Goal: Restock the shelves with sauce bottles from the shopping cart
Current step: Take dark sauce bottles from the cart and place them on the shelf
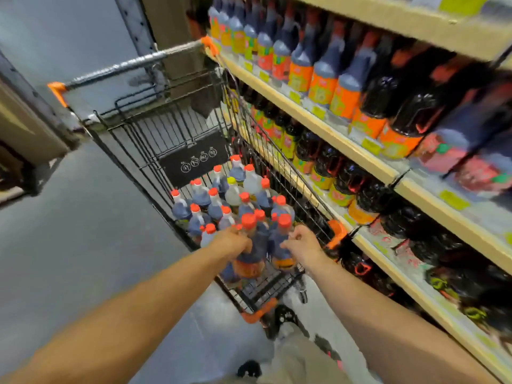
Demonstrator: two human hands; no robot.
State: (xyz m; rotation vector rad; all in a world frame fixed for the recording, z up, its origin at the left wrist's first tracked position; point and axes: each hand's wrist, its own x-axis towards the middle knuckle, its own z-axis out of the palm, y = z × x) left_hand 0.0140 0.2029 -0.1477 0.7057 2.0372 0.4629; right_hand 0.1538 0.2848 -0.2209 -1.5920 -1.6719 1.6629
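Note:
A black wire shopping cart point(177, 134) with orange corners stands in front of me, its basket full of several dark sauce bottles point(219, 200) with orange caps. My left hand point(231, 241) grips the neck of one dark bottle point(250, 259) with an orange label at the near end of the basket. My right hand point(302, 243) grips a second such bottle point(279, 252) right beside it. Both bottles stand slightly raised above the others. The shelves point(318, 126) on the right hold rows of the same dark bottles.
The cart's grey handle point(133, 63) points away from me. A cardboard box point(177, 37) stands behind the cart. Yellow price tags line the wooden shelf edges. Grey floor point(83, 231) lies open to the left; another rack point(25, 120) sits at far left.

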